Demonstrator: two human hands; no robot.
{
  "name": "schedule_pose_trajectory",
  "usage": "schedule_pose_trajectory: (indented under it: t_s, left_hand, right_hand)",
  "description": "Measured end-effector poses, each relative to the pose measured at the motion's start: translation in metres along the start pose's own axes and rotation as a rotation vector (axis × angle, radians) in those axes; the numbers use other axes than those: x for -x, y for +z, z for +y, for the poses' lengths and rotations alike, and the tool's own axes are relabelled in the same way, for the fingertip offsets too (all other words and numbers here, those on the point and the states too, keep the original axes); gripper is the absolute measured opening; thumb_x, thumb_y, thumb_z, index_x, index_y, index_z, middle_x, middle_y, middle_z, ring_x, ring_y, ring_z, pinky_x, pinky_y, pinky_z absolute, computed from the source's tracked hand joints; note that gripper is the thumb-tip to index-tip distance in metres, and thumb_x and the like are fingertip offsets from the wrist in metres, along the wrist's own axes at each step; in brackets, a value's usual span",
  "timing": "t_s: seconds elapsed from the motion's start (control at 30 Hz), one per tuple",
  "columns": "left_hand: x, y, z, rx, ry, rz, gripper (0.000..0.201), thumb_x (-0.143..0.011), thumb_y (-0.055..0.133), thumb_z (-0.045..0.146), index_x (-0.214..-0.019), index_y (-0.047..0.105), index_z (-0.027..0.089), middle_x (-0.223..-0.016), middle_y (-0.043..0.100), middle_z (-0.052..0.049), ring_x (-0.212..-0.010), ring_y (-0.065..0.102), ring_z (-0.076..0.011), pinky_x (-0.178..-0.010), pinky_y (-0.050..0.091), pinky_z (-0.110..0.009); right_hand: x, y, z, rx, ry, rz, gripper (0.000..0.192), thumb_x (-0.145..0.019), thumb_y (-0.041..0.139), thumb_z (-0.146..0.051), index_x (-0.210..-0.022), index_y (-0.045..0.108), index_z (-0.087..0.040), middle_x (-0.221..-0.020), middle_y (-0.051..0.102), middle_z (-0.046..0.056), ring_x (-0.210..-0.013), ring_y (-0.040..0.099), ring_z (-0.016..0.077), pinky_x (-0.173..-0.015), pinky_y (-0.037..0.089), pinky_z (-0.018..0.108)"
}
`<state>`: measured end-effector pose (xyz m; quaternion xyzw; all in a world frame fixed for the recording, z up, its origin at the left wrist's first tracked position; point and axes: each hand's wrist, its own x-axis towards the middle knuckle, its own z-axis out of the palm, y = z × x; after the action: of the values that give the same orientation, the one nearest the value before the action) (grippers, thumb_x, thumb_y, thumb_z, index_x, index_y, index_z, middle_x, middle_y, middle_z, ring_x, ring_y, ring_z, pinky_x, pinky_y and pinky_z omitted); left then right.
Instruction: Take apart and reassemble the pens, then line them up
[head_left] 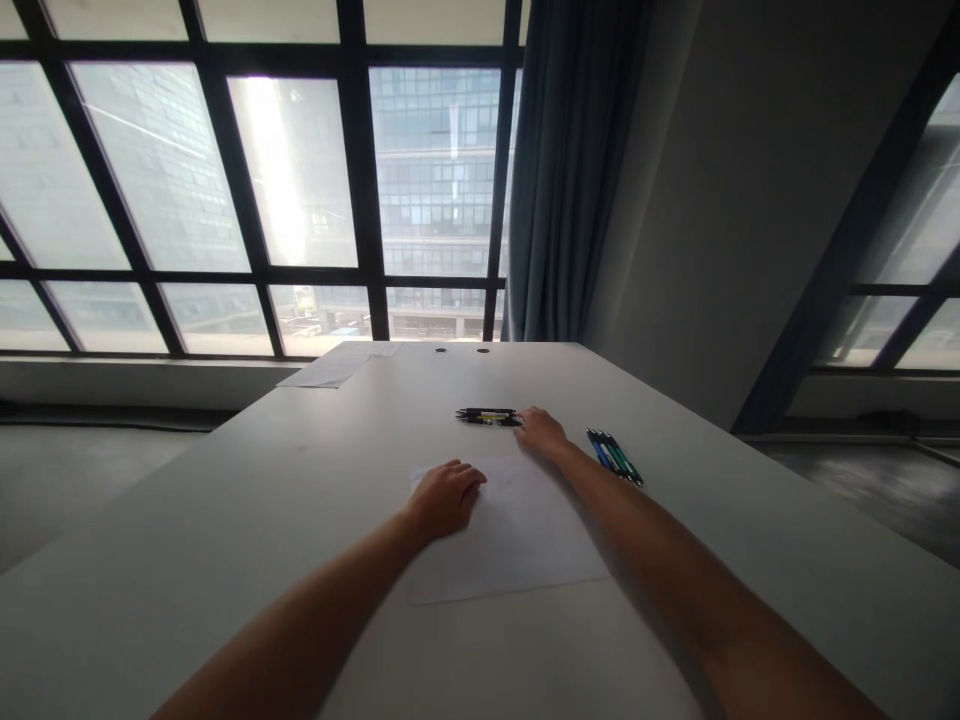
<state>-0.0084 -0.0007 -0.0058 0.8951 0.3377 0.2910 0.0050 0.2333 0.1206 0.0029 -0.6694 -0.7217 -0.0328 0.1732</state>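
Observation:
My left hand (pixel 448 498) rests on the left part of a white sheet of paper (pixel 525 550), fingers loosely bent and pointing right, with nothing visible in them. Farther out, my right hand (pixel 541 432) reaches past the sheet's top edge. Its fingers are closed at the right ends of a small row of dark pens (pixel 486 416), which lie sideways on the table; one has a yellow part. How many of these pens the fingers grip is hidden. To the right of that hand, several pens with blue and green barrels (pixel 615 457) lie side by side at a slant.
The long white table (pixel 300 500) runs away toward large windows (pixel 439 170). More paper (pixel 330 370) lies at its far left edge. Two dark round spots (pixel 483 350) mark the far end. A blue curtain (pixel 577 170) hangs behind, beside a grey wall.

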Motion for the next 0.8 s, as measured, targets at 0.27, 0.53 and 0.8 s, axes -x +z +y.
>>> schedule_pose_trajectory:
  t_s: [0.27,0.53,0.8]
  left_hand:
    - [-0.002,0.001,-0.002,0.095,-0.057,0.028,0.024,-0.085,0.049,0.016,-0.097,0.069,0.021,-0.092,0.072,-0.004,-0.085,0.064,-0.0175,-0.079,0.052,-0.030]
    - [-0.004,-0.002,-0.003,0.097,-0.214,0.166,0.027,-0.090,0.048,0.029,-0.109,0.064,0.019,-0.090,0.071,-0.004,-0.073,0.063,-0.0157,-0.076,0.051,-0.030]
    - [-0.011,0.004,-0.006,0.422,-0.339,0.344,0.026,-0.093,0.043,0.036,-0.102,0.059,0.018,-0.087,0.071,-0.005,-0.073,0.064,-0.0146,-0.068,0.050,-0.027]
  right_hand:
    - [0.000,0.003,-0.002,-0.026,0.055,0.033,0.017,-0.082,0.063,-0.029,-0.087,0.072,-0.016,-0.104,0.064,0.013,-0.097,0.060,0.0235,-0.078,0.047,0.028]
    - [0.057,-0.032,-0.016,-0.397,-0.095,0.176,0.023,-0.091,0.053,-0.030,-0.086,0.069,-0.015,-0.093,0.067,0.009,-0.081,0.061,0.0171,-0.072,0.045,0.025]
    - [0.108,-0.025,-0.051,-0.649,-0.396,0.112,0.023,-0.088,0.058,-0.034,-0.080,0.069,-0.016,-0.079,0.062,0.004,-0.067,0.057,0.0139,-0.062,0.044,0.025]
